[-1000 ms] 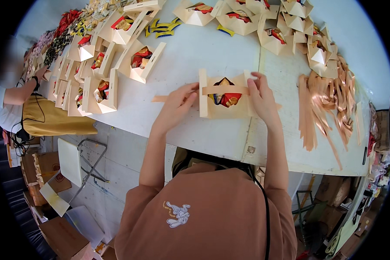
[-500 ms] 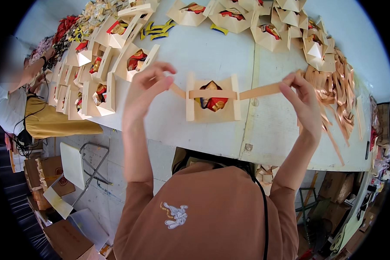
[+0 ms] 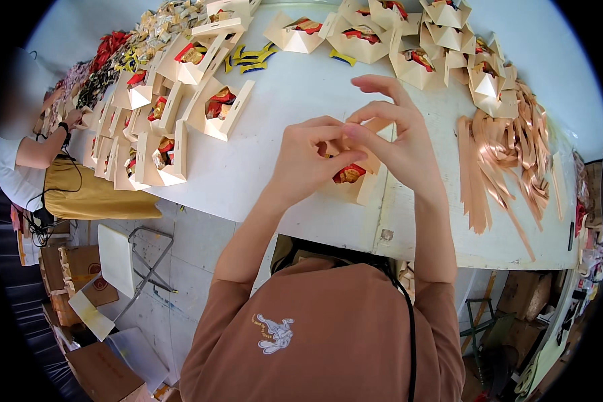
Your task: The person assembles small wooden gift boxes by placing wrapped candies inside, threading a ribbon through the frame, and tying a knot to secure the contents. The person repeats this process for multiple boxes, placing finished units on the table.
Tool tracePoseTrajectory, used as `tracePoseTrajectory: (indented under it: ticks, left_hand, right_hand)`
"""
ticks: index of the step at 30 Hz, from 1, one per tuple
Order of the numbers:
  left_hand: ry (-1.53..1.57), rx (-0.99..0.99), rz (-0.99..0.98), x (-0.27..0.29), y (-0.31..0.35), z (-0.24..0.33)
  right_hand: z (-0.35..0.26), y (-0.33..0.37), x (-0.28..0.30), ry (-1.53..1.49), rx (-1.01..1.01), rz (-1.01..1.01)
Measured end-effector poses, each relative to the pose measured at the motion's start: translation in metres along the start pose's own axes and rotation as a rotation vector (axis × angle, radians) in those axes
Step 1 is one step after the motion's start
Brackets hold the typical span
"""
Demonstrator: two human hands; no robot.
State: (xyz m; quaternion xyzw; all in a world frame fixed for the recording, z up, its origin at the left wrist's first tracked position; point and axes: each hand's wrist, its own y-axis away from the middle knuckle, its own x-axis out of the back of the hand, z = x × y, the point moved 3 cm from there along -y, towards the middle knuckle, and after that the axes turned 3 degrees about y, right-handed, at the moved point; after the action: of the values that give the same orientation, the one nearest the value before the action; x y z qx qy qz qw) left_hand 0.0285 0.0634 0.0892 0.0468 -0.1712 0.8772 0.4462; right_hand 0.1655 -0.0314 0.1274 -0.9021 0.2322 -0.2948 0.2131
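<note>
A cream paper gift box (image 3: 350, 192) stands on the table in front of me, with red and gold wrapped sweets (image 3: 349, 174) showing in its opening. Both hands have come together above it and cover most of it. Thumb and fingers of my left hand (image 3: 307, 159) are pinched over the box. My right hand (image 3: 402, 146) meets it, thumb and index finger pinched, other fingers raised. A piece of the peach ribbon (image 3: 376, 126) shows between the right fingers; the rest of it is hidden behind the hands.
Filled cream boxes (image 3: 219, 107) crowd the left, and more boxes (image 3: 415, 63) stand far right. Loose peach ribbons (image 3: 506, 154) lie in a heap at right. Yellow and blue packets (image 3: 253, 57) lie at the back. A person (image 3: 40, 154) works at far left; a folding chair (image 3: 117, 258) stands on the floor.
My hands held the ribbon's two ends out wide on either side of the box. Now they have moved inward and meet above it, with the ribbon ends brought together.
</note>
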Motion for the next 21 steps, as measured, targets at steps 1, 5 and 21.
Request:
tracePoseTrajectory:
  ticks: [1,5,21]
  left_hand:
    - [0.014,0.002,0.015,-0.001,0.000,-0.001]
    - [0.046,-0.004,0.012,-0.002,-0.004,-0.009]
    - [0.353,0.263,-0.365,0.005,-0.019,-0.017]
  right_hand:
    - [0.000,-0.001,-0.003,-0.040,-0.022,-0.001]
    - [0.011,0.005,-0.003,-0.019,-0.348,-0.162]
    - [0.038,0.035,-0.016,-0.612,-0.284,-0.276]
